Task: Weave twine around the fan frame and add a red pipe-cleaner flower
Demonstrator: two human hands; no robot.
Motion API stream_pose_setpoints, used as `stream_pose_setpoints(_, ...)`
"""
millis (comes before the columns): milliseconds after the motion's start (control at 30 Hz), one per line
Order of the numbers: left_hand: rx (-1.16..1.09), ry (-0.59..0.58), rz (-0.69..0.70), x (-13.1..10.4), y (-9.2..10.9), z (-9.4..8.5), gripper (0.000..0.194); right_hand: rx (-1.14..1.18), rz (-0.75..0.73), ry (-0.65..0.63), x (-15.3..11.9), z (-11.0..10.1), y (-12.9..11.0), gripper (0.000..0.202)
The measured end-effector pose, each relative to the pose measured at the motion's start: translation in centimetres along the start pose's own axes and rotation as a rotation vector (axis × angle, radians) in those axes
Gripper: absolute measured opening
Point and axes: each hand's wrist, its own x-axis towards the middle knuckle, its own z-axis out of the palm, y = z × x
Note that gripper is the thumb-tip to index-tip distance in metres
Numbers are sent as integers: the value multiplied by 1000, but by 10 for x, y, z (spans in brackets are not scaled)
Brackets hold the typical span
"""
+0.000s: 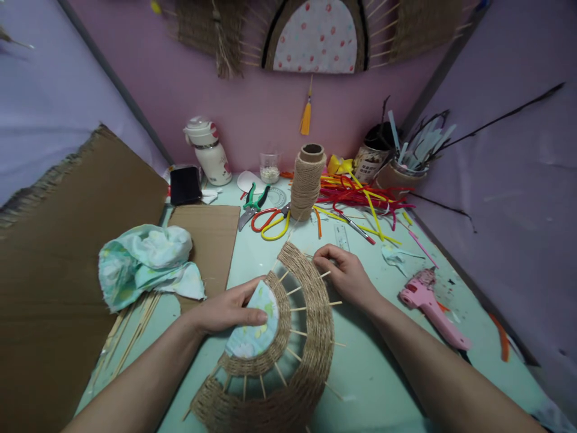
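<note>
L hand [238, 308]: holds woven fan [321, 319] | R hand [345, 273]: curled, nr it

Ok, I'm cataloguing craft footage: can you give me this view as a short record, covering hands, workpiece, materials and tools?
Left hand: grips the woven piece, thumb on its pale blue cloth centre
Right hand: fingers curled beside the outer band; any hold unclear
Weave: two curved bands over thin sticks, gap between
Twine spool: upright, beyond the piece
Tools: green-handled pruners, red-and-yellow-handled scissors, pink glue gun at right
Left side: crumpled cloth, partly on flat cardboard
</note>
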Motion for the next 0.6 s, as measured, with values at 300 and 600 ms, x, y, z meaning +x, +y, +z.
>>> stream_pose_setpoints(300, 36, -61, -28, -1, 2, 0, 64, -77, -91, 102, 0, 0, 4, 14)
stream_pose_setpoints(600, 72, -173, -80, -2, 2, -1, 63, -143, -296, 162, -1, 0, 6, 9)
